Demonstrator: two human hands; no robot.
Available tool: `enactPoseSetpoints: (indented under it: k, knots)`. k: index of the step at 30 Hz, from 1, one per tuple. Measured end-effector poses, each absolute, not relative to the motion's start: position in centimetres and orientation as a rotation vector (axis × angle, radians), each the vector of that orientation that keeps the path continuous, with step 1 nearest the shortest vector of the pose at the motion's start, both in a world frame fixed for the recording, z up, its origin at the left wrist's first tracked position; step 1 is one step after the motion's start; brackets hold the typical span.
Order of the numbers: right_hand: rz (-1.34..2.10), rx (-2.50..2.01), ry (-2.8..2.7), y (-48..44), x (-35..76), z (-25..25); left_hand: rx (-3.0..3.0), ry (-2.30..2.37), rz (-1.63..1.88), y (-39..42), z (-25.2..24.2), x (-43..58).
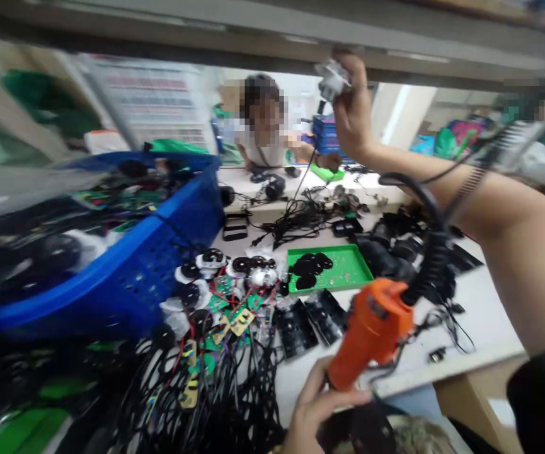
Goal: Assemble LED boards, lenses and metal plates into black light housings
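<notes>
My left hand (317, 403), at the bottom, is wrapped round the lower end of an orange electric screwdriver (371, 331), whose thick black cable rises from its top. Raised high under the overhead beam, my right hand (355, 113) grips a pale plug or socket (332, 81) with a black cord hanging down. On the bench between them lie two black plastic shells (295, 328) and a green tray (360, 265) holding round black discs (307, 268) and small screws.
A blue basket (168, 252) full of parts stands at left. Black cables (234, 403) and circuit boards (241, 321) with red wires are heaped beside it. More black parts (395, 243) lie at right. A person (263, 148) sits across the bench under the overhead beam (253, 38).
</notes>
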State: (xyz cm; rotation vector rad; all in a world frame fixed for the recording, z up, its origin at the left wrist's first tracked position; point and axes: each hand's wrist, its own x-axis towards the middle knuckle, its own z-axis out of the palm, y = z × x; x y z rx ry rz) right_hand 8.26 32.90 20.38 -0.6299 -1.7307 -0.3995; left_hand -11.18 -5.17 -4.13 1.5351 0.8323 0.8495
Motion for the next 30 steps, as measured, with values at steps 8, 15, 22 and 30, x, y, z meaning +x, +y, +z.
enactPoseSetpoints:
  k: [8, 15, 22, 30]
  knots:
    - [-0.728, -0.719, -1.974, 23.4, 21.8, 19.5, 1.549, 0.963, 1.208, -6.4, -9.4, -13.7]
    - [-0.934, -0.538, -1.773, 18.4, 31.5, 24.5, 1.465, 1.009, 1.293, -6.4, -7.9, -13.8]
    - [-0.763, -0.847, -1.997, 13.9, 33.6, 25.8, 1.552, 1.008, 1.262, -6.8, -6.7, -12.1]
    - [-0.48, -1.152, -1.853, 12.8, 35.0, 25.1, 1.642, 1.036, 1.202, -7.9, -5.4, -11.1]
